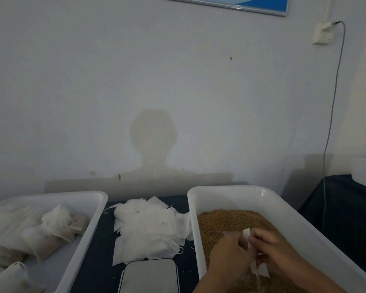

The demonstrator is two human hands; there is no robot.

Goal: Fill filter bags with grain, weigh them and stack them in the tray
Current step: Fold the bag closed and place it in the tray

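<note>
While over the grain (224, 220), left hand (228, 253) and right hand (270, 248), fingers curled, pinching one bag (260, 269).

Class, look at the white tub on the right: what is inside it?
The right tub holds brown grain. Both hands, left and right, grip a filter bag over it, hiding the grain beneath.

left hand (228, 253) + right hand (277, 248): pinch filter bag (259, 268) over grain (226, 220) | filled bags in tray (87, 229)
</note>
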